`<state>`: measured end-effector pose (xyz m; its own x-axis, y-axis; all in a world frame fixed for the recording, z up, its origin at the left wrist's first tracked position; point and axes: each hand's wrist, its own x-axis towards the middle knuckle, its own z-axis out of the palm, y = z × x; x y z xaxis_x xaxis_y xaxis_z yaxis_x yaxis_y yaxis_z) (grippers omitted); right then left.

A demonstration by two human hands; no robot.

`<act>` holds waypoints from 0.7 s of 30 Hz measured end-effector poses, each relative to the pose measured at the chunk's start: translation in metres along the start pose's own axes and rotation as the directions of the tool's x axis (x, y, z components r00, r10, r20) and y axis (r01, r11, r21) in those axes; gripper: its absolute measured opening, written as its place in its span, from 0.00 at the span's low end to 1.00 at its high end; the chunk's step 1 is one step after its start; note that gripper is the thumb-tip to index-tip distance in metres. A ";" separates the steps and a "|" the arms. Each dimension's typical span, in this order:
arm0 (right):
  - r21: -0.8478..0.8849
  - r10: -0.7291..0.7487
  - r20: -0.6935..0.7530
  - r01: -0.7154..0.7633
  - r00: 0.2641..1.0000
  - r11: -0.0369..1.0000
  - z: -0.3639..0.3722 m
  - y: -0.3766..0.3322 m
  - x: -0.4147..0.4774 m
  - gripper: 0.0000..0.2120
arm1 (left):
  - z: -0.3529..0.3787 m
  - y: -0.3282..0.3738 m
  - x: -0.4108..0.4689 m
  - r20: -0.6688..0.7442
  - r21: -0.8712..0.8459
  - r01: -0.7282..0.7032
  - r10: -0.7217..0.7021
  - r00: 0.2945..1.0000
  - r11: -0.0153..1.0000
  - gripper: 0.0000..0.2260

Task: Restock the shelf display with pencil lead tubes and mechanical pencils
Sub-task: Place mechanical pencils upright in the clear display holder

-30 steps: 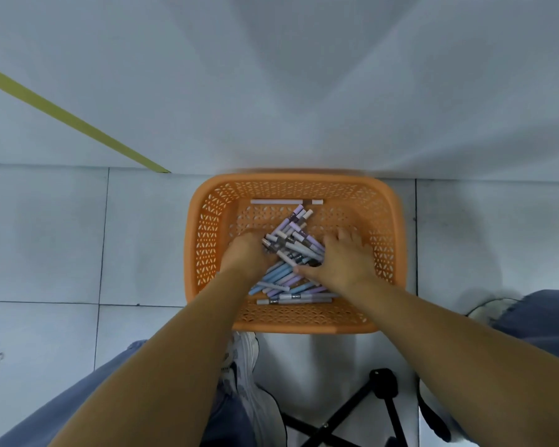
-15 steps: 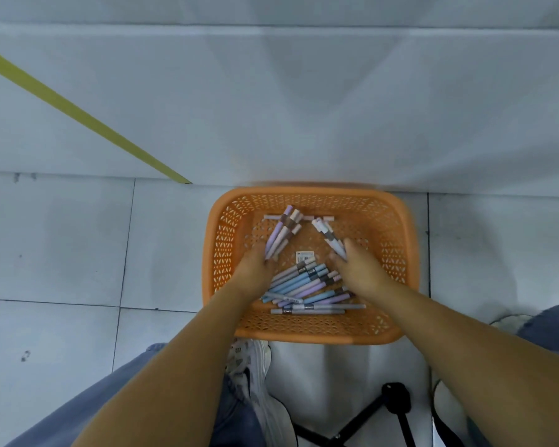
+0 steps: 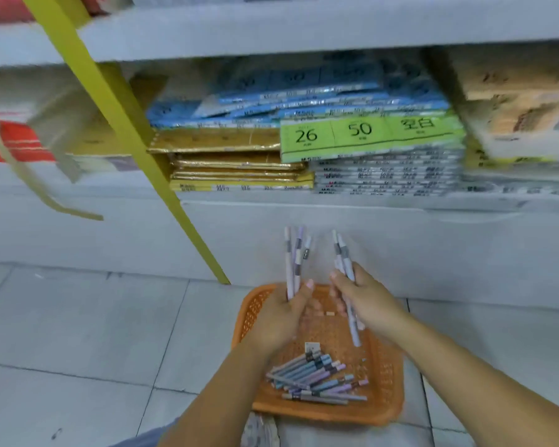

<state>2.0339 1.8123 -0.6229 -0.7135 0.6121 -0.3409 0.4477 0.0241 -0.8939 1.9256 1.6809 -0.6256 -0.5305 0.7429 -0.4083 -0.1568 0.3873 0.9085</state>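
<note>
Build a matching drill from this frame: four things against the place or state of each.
Column A
1. left hand
2. basket
3. green pack
4. loose pencils

Column B
a. lying atop the grey packs
b. sitting on the floor tiles
c. piled inside the basket, near end
d. gripping held pencils, which point upward

Pairs: 1-d, 2-b, 3-a, 4-c
</note>
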 end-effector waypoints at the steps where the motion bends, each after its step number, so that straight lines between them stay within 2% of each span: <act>1: 0.063 -0.045 -0.016 0.046 0.999 0.997 -0.006 -0.018 -0.008 0.13 | 0.003 0.016 -0.007 0.047 -0.052 -0.029 0.031 0.998 0.998 0.14; 3: 0.165 -0.118 -0.069 0.128 0.991 0.978 -0.019 -0.053 -0.024 0.11 | 0.009 0.050 -0.021 0.121 -0.113 -0.079 0.093 0.988 0.990 0.12; 6: 0.224 -0.224 -0.105 0.242 0.969 0.944 -0.035 -0.105 -0.048 0.13 | 0.015 0.099 -0.042 0.172 -0.157 -0.152 0.178 0.969 0.976 0.17; 10: 0.163 -0.337 -0.114 0.352 0.935 0.922 -0.058 -0.168 -0.073 0.06 | 0.018 0.159 -0.063 0.213 -0.228 -0.262 0.310 0.926 0.938 0.15; 14: 0.076 -0.439 -0.124 0.450 0.890 0.890 -0.079 -0.215 -0.085 0.05 | 0.019 0.207 -0.073 0.218 -0.282 -0.296 0.362 0.907 0.913 0.16; 17: 0.026 -0.485 -0.131 0.492 0.865 0.870 -0.095 -0.242 -0.083 0.12 | 0.019 0.242 -0.077 0.232 -0.276 -0.374 0.439 0.868 0.885 0.14; 21: 0.011 -0.523 -0.071 0.525 0.849 0.851 -0.116 -0.270 -0.080 0.12 | 0.014 0.277 -0.070 0.261 -0.211 -0.480 0.523 0.812 0.851 0.10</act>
<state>2.0330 1.8485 -0.3199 -0.8019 0.5633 0.1989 0.0001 0.3331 -0.9429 1.9309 1.7437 -0.3462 -0.2954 0.9478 0.1203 -0.0544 -0.1424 0.9883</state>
